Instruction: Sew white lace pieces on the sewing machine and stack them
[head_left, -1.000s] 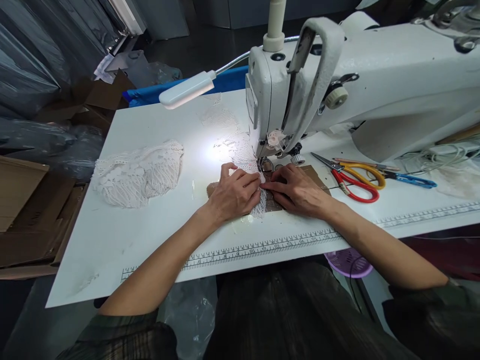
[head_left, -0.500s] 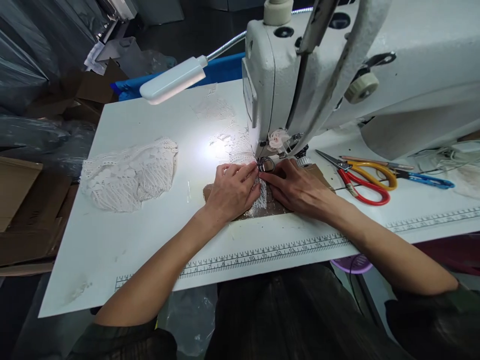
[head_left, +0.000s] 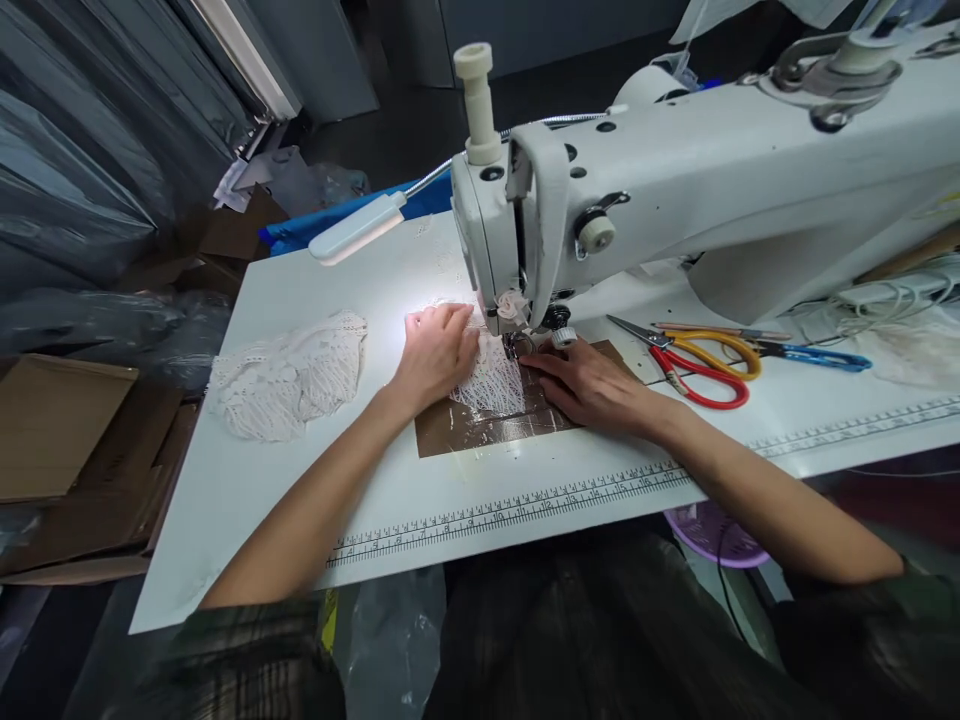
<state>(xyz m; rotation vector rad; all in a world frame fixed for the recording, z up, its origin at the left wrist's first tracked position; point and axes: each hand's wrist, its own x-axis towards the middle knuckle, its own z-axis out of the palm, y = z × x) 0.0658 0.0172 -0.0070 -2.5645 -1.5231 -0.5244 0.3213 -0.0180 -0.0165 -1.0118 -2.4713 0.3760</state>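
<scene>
A piece of white lace (head_left: 491, 380) lies under the presser foot (head_left: 516, 345) of a white sewing machine (head_left: 480, 240), its near part spread over a brown taped sheet (head_left: 480, 436). On the lace's left side is my left hand (head_left: 435, 355), its fingers bent over the fabric; the thumb is hidden. My right hand (head_left: 600, 388) rests on the brown sheet at the right, fingers apart, with the index fingertip close beside the foot and the lace's edge. A gathered pale fabric bit (head_left: 512, 306) hangs on the machine head above the foot.
A heap of white lace (head_left: 292, 378) lies on the table's left. Red-and-yellow-handled scissors (head_left: 709, 368) and a blue-handled tool (head_left: 814, 355) lie at the right. A lamp (head_left: 358, 228) reaches over the table; a printed ruler (head_left: 517, 505) follows its front edge. Cardboard boxes (head_left: 64, 425) stand left.
My left hand has moved left and back from the presser foot, and more of the lace shows spread out. My right hand stays beside the foot. The camera's view has shifted.
</scene>
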